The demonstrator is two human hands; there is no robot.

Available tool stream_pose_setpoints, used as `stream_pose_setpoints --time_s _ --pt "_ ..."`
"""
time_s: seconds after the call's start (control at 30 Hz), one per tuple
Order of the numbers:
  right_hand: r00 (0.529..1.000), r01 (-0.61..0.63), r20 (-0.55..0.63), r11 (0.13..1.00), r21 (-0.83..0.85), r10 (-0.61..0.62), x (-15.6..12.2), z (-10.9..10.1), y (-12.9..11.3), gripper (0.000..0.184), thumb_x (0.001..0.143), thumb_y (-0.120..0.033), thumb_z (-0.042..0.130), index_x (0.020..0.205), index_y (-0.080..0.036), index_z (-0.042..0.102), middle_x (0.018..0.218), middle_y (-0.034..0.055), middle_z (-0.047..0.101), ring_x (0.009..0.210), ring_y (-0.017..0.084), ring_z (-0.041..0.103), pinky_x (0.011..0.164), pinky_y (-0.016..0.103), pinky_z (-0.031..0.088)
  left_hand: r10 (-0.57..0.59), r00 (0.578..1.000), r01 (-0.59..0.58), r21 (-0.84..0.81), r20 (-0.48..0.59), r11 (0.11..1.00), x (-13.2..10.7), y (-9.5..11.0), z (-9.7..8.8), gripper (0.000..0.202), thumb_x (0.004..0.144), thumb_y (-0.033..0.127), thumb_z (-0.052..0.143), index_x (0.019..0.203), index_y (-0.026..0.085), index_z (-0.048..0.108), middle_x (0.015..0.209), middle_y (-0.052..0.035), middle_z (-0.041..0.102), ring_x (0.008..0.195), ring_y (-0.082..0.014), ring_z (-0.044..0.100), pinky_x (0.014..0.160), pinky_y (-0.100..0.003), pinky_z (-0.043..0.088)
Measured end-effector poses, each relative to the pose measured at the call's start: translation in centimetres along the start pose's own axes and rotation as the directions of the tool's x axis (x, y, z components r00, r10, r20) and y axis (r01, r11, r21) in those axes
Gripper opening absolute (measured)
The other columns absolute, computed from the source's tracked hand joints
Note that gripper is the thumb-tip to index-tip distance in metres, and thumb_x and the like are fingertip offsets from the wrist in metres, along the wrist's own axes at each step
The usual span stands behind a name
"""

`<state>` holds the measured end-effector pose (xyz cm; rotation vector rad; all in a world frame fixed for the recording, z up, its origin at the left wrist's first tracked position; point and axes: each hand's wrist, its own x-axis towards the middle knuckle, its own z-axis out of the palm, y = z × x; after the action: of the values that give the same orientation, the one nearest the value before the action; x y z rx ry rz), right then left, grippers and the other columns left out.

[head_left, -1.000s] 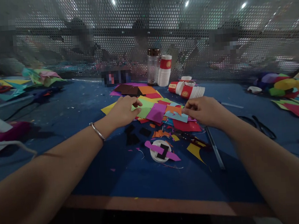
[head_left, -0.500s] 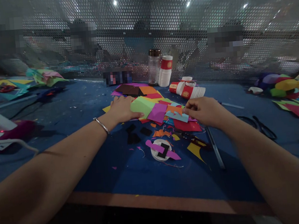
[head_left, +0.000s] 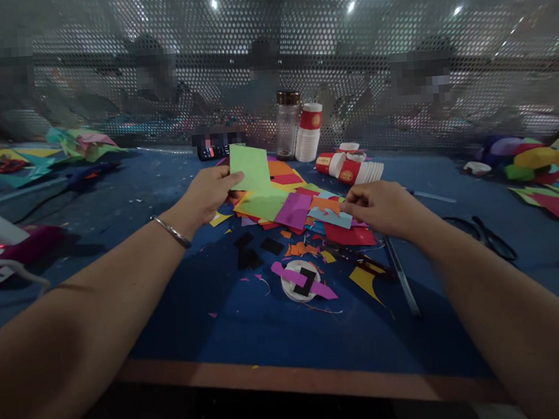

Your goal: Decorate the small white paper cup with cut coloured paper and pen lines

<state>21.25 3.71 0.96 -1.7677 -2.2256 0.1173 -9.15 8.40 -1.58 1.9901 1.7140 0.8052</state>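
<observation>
A light green sheet of paper (head_left: 249,167) is pinched between the thumb and fingers of my left hand (head_left: 206,198), raised above the left side of a pile of coloured paper (head_left: 260,206). My right hand (head_left: 378,208) rests at the pile's right edge, fingers curled together beside a light blue sheet (head_left: 328,215) and a torn orange piece (head_left: 326,204); what the fingertips hold is hidden. A purple sheet (head_left: 293,210) lies between the hands. Nearer me, a purple strip (head_left: 323,289) and a black piece lie across a small white disc (head_left: 292,290).
Behind the pile stand a clear bottle (head_left: 284,129) and stacked paper cups (head_left: 307,137); other cups (head_left: 360,171) lie on their sides. Scissors (head_left: 359,258), a flat strip (head_left: 402,277) and glasses (head_left: 495,239) are at right. A power strip (head_left: 33,249) sits left.
My left hand has lifted a light green sheet off the pile, moving slightly left and tilting the sheet upright. The right hand has stayed almost in place.
</observation>
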Motion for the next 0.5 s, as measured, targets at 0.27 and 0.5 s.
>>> stream_pose_setpoints --time_s 0.27,0.5 --pt "1.000 -0.002 0.007 1.000 -0.019 0.002 0.0 0.0 -0.2 0.020 0.087 -0.028 0.062 0.068 -0.020 0.066 0.065 0.0026 0.066 0.061 0.017 0.059 0.060 0.030 0.036 0.005 0.997 -0.024 0.260 0.075 0.965 0.7 -0.2 -0.2 0.023 0.083 0.039 0.062 0.078 0.019 0.072 0.081 -0.0084 0.073 0.083 -0.0259 0.068 0.074 -0.032 0.049" --pt "1.000 0.012 0.013 0.999 -0.034 -0.011 0.0 0.2 -0.3 0.019 0.087 -0.027 0.063 0.070 -0.019 0.066 0.063 0.0015 0.066 0.060 0.016 0.059 0.059 0.029 0.035 -0.038 0.995 0.004 0.339 0.093 0.941 4.4 0.1 0.2 0.015 0.077 0.026 0.066 0.076 0.019 0.078 0.082 -0.0101 0.077 0.083 -0.0259 0.070 0.073 -0.029 0.049"
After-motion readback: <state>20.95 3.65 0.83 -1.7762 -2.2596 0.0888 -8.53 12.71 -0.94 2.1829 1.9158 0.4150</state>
